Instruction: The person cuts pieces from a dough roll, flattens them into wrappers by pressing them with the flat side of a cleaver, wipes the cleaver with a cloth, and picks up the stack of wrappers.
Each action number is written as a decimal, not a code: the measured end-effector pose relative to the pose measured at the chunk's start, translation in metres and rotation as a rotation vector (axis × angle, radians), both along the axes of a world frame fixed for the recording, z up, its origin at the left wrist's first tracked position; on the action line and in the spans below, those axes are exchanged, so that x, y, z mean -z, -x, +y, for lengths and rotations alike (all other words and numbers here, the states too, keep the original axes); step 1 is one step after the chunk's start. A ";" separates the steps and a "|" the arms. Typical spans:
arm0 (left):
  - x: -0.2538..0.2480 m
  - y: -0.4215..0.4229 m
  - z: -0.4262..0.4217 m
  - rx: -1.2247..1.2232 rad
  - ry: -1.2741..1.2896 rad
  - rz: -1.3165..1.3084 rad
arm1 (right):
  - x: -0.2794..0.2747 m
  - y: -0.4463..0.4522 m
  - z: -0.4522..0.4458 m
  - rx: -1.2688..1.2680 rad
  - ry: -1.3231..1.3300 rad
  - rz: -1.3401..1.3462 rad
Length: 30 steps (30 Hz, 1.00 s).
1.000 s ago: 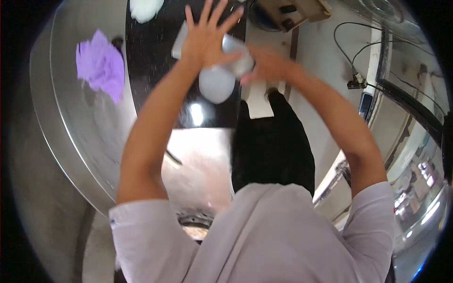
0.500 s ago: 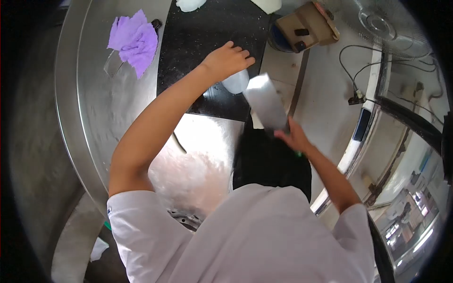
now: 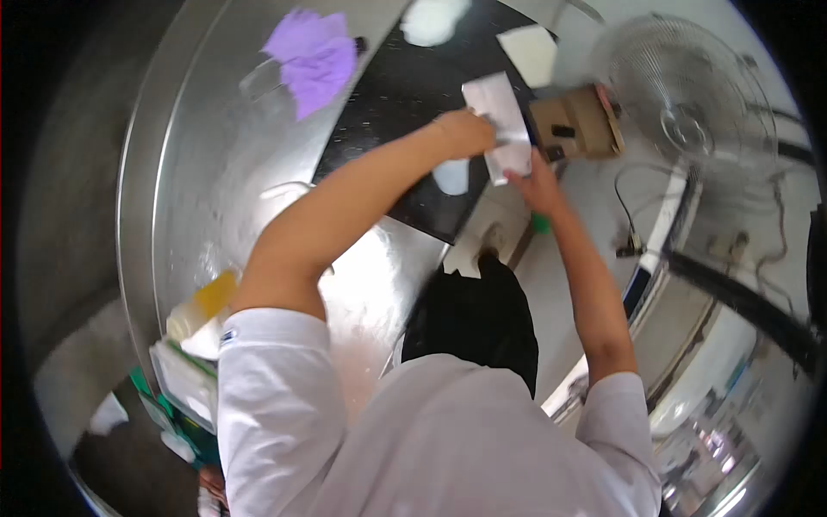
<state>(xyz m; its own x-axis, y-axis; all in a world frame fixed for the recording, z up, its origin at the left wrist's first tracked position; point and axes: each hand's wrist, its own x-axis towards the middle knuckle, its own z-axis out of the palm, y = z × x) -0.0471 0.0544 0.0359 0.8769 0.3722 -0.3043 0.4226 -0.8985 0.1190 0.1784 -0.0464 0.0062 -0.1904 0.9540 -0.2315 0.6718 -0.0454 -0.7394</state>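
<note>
My right hand (image 3: 540,185) is closed around the near end of a cleaver (image 3: 510,129) with a broad rectangular metal blade; its handle is hidden. The blade lies over the right edge of a black board (image 3: 370,129). My left hand (image 3: 467,132) is against the blade's left side, fingers curled; what they hold, if anything, is hidden. Below it, a thin, rounded white sheet (image 3: 451,177) rests on the board. A white lump (image 3: 433,21) sits at the board's far end, beside a cream-coloured flat piece (image 3: 530,55).
A purple cloth (image 3: 314,56) is on the steel counter (image 3: 220,164) to the left. On the right stand an open cardboard box (image 3: 594,121) with dark pieces and a wire fan (image 3: 685,95). A yellow-banded bottle (image 3: 202,306) and a plastic container (image 3: 185,383) are near my left elbow.
The cleaver has moved up with my right hand, its blade now beside my left hand. My left hand has left the white sheet and reached the blade. The view has shifted and turned.
</note>
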 end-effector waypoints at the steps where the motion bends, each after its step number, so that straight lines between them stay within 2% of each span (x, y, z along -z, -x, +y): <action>1: 0.006 0.002 -0.004 -0.002 -0.068 -0.021 | 0.019 0.012 -0.010 -0.074 -0.040 -0.005; 2: -0.020 0.006 -0.008 0.006 0.013 0.000 | 0.030 0.026 -0.034 -0.068 -0.009 0.073; 3: -0.024 0.010 -0.009 -0.004 0.079 -0.022 | 0.030 0.035 -0.062 -0.053 0.023 0.143; 5: -0.062 0.018 -0.016 -0.099 0.205 -0.005 | 0.007 0.038 -0.101 -0.098 0.128 0.066; 7: -0.065 0.033 -0.023 -0.371 0.376 -0.172 | 0.007 0.027 -0.134 -0.159 0.196 -0.034; 8: -0.078 0.042 -0.023 -0.445 0.450 -0.156 | 0.002 0.022 -0.141 -0.155 0.223 0.041; 9: -0.069 0.051 -0.019 -0.490 0.517 -0.201 | -0.002 0.016 -0.142 -0.157 0.257 0.116; 11: -0.037 0.076 -0.013 -0.591 0.605 -0.433 | -0.006 -0.005 -0.131 -0.174 0.253 0.116; 12: -0.025 0.087 -0.011 -0.607 0.598 -0.424 | -0.006 -0.015 -0.120 -0.168 0.261 0.113; 14: -0.012 0.100 -0.006 -0.975 0.705 -0.524 | -0.016 -0.029 -0.084 -0.182 0.343 0.129; 15: -0.011 0.103 -0.003 -0.993 0.695 -0.520 | -0.019 -0.039 -0.064 -0.186 0.427 0.132; 16: -0.013 0.104 0.001 -1.131 0.776 -0.548 | -0.014 -0.051 -0.044 -0.205 0.427 0.143; 18: -0.025 0.101 0.019 -1.338 1.021 -0.614 | -0.005 -0.060 -0.012 -0.339 0.184 0.134; 19: -0.033 0.098 0.033 -1.350 1.011 -0.591 | -0.004 -0.061 0.003 -0.339 0.188 0.158; 21: -0.047 0.083 0.058 -1.547 1.027 -0.712 | -0.010 -0.069 0.036 -0.402 0.349 0.091; 23: -0.053 0.071 0.088 -1.694 1.159 -0.885 | -0.021 -0.071 0.061 -0.429 0.377 0.112; 25: -0.046 0.065 0.114 -1.720 1.111 -1.042 | -0.021 -0.070 0.079 -0.457 0.396 0.134; 27: -0.037 0.064 0.132 -1.753 1.080 -1.086 | -0.018 -0.071 0.087 -0.452 0.395 0.032; 30: -0.001 0.079 0.143 -1.826 0.800 -1.119 | -0.015 -0.073 0.101 -0.487 0.452 0.058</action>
<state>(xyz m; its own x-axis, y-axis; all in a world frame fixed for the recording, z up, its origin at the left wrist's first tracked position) -0.1259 0.1976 0.0371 -0.2626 0.7977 -0.5428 -0.0032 0.5618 0.8273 0.2518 0.0543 0.0209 -0.5993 0.5674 -0.5646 0.6534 -0.0606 -0.7545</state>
